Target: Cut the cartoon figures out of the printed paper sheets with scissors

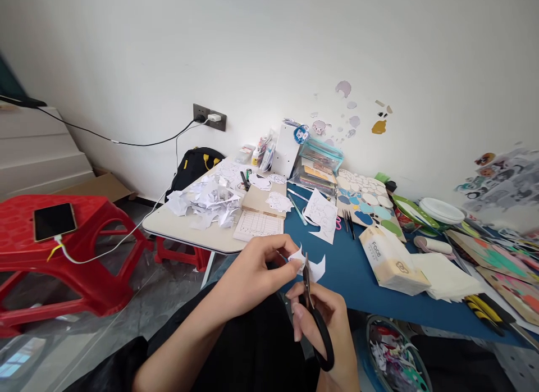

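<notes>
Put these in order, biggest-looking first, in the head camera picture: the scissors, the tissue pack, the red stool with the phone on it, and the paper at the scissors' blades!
1. Red stool, though the picture cuts it off
2. Tissue pack
3. Scissors, longer than the last one
4. Paper, partly hidden

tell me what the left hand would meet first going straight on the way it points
The left hand, pinching white paper, would likely meet the blades of the black-handled scissors first, just ahead of it; depth is unclear.
</notes>
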`<state>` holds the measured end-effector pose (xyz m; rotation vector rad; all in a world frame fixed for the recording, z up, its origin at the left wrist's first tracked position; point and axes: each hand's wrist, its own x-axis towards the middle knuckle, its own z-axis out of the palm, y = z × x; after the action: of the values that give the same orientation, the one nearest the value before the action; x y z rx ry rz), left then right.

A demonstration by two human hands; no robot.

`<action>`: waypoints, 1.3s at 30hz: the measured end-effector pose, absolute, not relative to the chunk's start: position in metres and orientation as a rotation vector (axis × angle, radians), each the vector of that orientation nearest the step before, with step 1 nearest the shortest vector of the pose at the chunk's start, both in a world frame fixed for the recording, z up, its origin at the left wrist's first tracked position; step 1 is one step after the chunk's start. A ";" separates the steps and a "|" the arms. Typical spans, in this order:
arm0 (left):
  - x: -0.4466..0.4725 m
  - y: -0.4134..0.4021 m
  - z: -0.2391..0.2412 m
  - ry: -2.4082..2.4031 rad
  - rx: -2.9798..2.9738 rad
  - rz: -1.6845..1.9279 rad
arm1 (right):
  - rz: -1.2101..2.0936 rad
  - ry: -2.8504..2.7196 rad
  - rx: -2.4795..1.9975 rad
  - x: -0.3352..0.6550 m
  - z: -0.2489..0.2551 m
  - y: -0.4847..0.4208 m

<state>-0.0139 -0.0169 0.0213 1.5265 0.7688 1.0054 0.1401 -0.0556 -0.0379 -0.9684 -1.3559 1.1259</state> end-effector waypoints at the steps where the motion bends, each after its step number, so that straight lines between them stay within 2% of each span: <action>1: -0.014 -0.016 0.021 0.778 1.541 0.998 | 1.141 -1.368 -0.965 0.140 -0.038 -0.055; 13: -0.021 -0.005 0.027 0.724 1.544 0.860 | 1.138 -1.362 -1.053 0.139 -0.034 -0.056; 21: 0.003 -0.014 0.002 0.637 1.257 1.082 | 1.067 -1.293 -1.078 0.137 -0.041 -0.051; 27: 0.016 -0.017 -0.001 0.799 1.214 1.204 | 1.074 -1.292 -1.071 0.141 -0.044 -0.048; 33: 0.009 -0.006 0.002 0.774 1.377 1.088 | 1.206 -1.300 -0.902 0.153 -0.043 -0.047; 39: -0.001 0.002 0.014 0.795 1.564 0.915 | 1.200 -1.279 -0.912 0.156 -0.040 -0.049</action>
<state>-0.0010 0.0017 0.0144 1.5641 0.7947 0.9149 0.1555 -0.0487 -0.0396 -0.9119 -1.2787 1.1996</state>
